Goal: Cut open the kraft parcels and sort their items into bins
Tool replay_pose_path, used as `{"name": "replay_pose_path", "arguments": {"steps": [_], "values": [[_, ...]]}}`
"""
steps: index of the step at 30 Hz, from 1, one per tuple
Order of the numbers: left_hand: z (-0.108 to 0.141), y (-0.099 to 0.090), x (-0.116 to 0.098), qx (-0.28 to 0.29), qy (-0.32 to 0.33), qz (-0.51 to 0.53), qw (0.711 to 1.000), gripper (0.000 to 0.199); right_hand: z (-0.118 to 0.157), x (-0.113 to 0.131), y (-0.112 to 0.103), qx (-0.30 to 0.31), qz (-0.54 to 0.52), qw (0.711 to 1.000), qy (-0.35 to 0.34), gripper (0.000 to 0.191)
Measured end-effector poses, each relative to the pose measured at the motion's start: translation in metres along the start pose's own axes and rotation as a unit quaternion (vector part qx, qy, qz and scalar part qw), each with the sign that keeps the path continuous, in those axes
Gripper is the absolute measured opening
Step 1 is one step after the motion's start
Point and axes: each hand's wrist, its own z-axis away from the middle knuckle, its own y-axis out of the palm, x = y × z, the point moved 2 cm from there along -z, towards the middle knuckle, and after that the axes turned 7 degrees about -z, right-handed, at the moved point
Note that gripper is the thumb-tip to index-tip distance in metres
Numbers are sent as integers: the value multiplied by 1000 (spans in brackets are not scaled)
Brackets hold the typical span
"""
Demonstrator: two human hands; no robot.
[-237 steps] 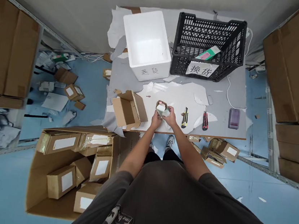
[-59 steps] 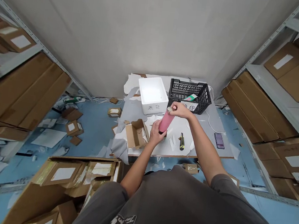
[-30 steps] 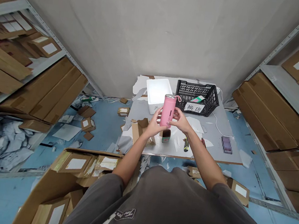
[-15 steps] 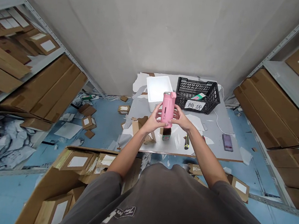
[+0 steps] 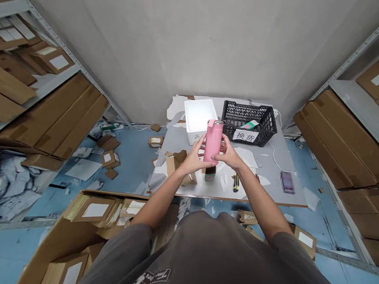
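Note:
A pink bottle (image 5: 213,142) with a pink strap at its lid is upright above the table, between both hands. My left hand (image 5: 194,155) is closed on its left side, and my right hand (image 5: 229,154) grips it from the right. Just below the bottle stands a small green and brown box (image 5: 210,174) with its top open. An opened cardboard box (image 5: 175,164) lies to the left of it. To the right is a yellow and black cutter (image 5: 236,182).
A white bin (image 5: 190,138) and a black crate (image 5: 265,139) stand at the table's back. A blurred phone-like object (image 5: 287,182) lies at the right. Shelves of cartons flank both sides; a large carton (image 5: 45,239) holding boxes is at lower left.
The bottle has been turned between my hands: its strap has gone from the right side to the left, and the dark printing on its front is out of sight.

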Motion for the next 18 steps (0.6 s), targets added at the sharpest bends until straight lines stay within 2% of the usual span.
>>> {"name": "replay_pose_path", "arguments": {"steps": [3, 7, 10, 13, 15, 18], "values": [[0, -1, -2, -5, -12, 5, 1000, 143, 5, 2, 0, -15, 28, 999, -7, 132], [-1, -6, -5, 48, -8, 57, 997, 144, 9, 6, 1, 27, 1, 1000, 7, 131], [0, -8, -6, 24, -5, 9, 1000, 142, 10, 5, 5, 19, -12, 1000, 11, 129], [2, -5, -6, -12, 3, -24, 1000, 139, 12, 3, 9, -22, -3, 1000, 9, 130], [3, -2, -6, -1, 7, 1, 1000, 139, 13, 4, 12, -27, -1, 1000, 8, 131], [4, 3, -7, 29, 8, 29, 999, 140, 15, 7, 14, 3, -15, 1000, 16, 128]]}}
